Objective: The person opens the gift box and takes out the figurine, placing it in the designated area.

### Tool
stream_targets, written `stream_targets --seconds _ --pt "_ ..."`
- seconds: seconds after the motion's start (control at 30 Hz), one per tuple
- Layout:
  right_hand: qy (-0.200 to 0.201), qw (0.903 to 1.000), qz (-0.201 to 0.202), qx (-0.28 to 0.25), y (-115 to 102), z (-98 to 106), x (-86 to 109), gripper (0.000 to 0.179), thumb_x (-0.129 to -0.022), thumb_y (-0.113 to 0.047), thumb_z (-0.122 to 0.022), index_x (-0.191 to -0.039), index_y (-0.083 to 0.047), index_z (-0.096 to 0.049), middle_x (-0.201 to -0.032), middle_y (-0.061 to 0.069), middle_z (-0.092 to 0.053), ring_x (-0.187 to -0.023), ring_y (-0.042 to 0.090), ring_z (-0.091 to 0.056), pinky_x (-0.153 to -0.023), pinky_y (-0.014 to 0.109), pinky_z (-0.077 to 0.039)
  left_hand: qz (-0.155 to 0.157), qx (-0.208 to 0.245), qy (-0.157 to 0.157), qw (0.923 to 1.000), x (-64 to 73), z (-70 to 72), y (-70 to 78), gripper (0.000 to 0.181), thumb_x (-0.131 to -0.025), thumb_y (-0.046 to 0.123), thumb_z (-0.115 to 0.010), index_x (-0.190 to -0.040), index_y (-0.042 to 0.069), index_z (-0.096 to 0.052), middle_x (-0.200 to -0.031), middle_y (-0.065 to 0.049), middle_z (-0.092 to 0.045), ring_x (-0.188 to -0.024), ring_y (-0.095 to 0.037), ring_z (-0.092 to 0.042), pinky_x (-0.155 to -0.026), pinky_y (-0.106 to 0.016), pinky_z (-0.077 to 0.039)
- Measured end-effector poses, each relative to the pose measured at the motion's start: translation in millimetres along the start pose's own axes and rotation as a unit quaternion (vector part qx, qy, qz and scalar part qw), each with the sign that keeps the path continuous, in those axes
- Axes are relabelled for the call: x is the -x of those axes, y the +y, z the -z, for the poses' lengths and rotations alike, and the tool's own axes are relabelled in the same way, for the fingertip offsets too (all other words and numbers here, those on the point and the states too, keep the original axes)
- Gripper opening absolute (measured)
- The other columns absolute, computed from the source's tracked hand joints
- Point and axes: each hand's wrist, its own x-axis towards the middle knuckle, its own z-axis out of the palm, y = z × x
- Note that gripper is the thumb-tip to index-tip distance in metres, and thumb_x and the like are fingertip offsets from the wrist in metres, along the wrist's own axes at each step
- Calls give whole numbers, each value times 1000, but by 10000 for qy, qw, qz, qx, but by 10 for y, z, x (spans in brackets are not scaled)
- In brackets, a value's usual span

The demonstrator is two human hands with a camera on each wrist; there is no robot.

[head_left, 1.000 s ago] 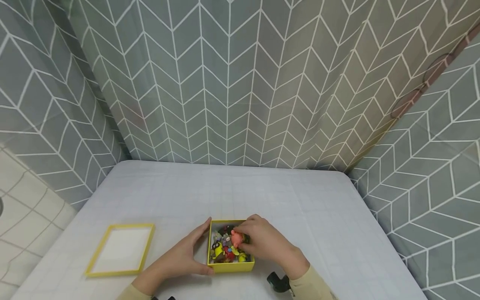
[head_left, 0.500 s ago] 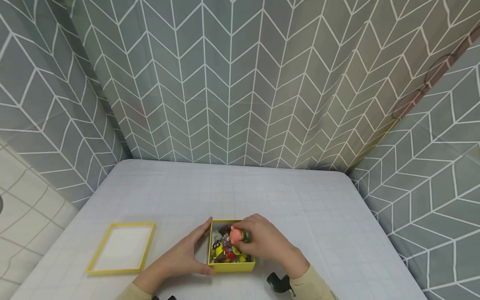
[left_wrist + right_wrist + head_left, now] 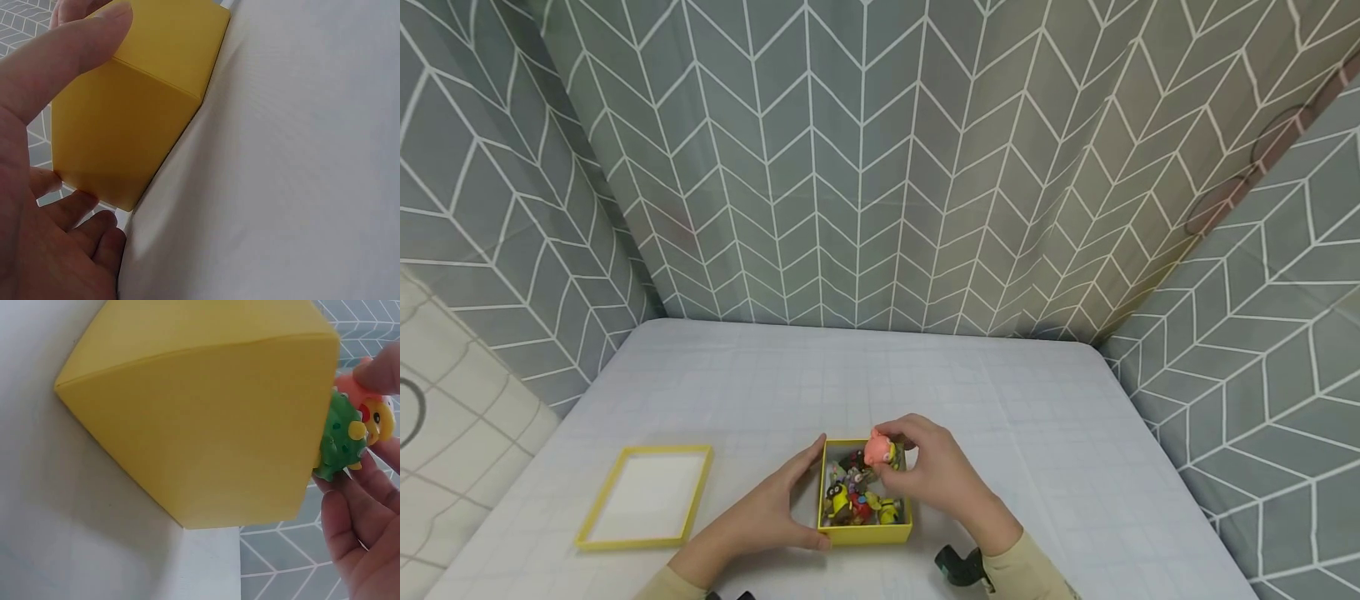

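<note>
Left hand (image 3: 773,510): holds the yellow box (image 3: 868,536) along its left side, thumb on the near wall, fingers at the far end. Keep that brace light but firm, so the box does not slide while you work over it.

Right hand (image 3: 942,468): grips one pink and green toy (image 3: 878,451) between thumb and fingers, over the far right part of the box. Whether it touches the rim, you cannot tell. Best raised straight up, its green underside well clear of the wall, before any sideways move. A gentle, even pinch should suit so small and rounded a piece.

Box contents: a black and yellow toy (image 3: 837,503), a red toy (image 3: 860,509), a yellow toy (image 3: 890,512), others too jumbled to name. Watch for snagging neighbours.

Lid (image 3: 645,498), yellow-edged: flat on the white surface (image 3: 820,383), left of your left forearm.
</note>
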Motion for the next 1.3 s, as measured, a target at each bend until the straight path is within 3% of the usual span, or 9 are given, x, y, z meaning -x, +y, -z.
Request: stream_targets --seconds 0.3,0.53,0.87,1.03,1.17,1.3 --pt "285 9985 -376 -281 1 41 17 56 -79 -13 -81 -131 -18 -63 -107 -13 -58 -96 6 -60 -83 26 -56 -99 -6 -10 10000 -13 -14 -8 136 -54 56 -92 -160 21 -14 -162 2 -19 -147 -27 -17 -115 -54 -19" --pt "524 9966 -544 -329 26 102 45 63 -79 -9 -80 -136 -28 -59 -105 -9 -57 -94 13 -61 -67 24 -58 -68 14 -40 10000 -2 -6 0 137 -54 55 -93 -161 21 -14 -162 1 -18 -147 -27 -16 -115 -55 -18" --pt "805 9958 -399 -155 154 129 59 34 -84 -18 -80 -115 -29 -71 -113 -14 -64 -101 9 -61 -75 28 -57 -20 -19 -64 10000 7 9 5 136 -54 57 -92 -161 24 -14 -162 2 -17 -147 -27 -16 -115 -55 -19" --pt "639 9933 -913 -298 163 159 70 50 -80 -19 -85 -126 -26 -67 -120 -10 -64 -105 13 -62 -76 25 -57 -53 -27 -48 10000 6 7 0 136 -54 58 -91 -161 24 -14 -162 3 -17 -147 -26 -17 -115 -55 -20" --pt "408 9888 -1387 -365 170 181 83 68 -76 -7 -85 -137 -24 -59 -126 -2 -60 -108 21 -61 -74 23 -57 -40 -36 -41 10000 8 10 -4 136 -54 59 -91 -161 24 -14 -162 4 -17 -147 -26 -17 -115 -55 -20" --pt "313 9872 -1540 -264 200 197 91 73 -77 -3 -83 -142 -23 -55 -130 1 -58 -110 25 -60 -74 21 -57 -24 -22 -38 10000 9 13 -6 136 -54 59 -91 -161 24 -14 -162 3 -17 -147 -26 -16 -115 -56 -20"
